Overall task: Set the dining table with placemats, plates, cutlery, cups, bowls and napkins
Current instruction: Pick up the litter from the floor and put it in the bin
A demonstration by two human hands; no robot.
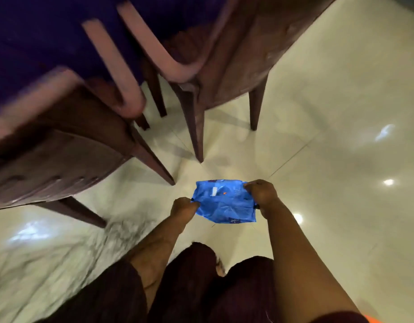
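One blue plastic packet (225, 201) is held in the air over the pale tiled floor (329, 113), its contents not readable. The left hand (183, 207) pinches its left edge and the right hand (263, 193) grips its right edge. Two brown wooden chairs (236, 73) stand beyond it, near the purple-covered table (38, 31).

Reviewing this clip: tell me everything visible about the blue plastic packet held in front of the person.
The blue plastic packet looks thin, glossy and crinkled, roughly rectangular, with small white and orange markings too blurred to read. It is held flat above the pale tiled floor, with the left hand pinching one edge and the right hand the opposite.
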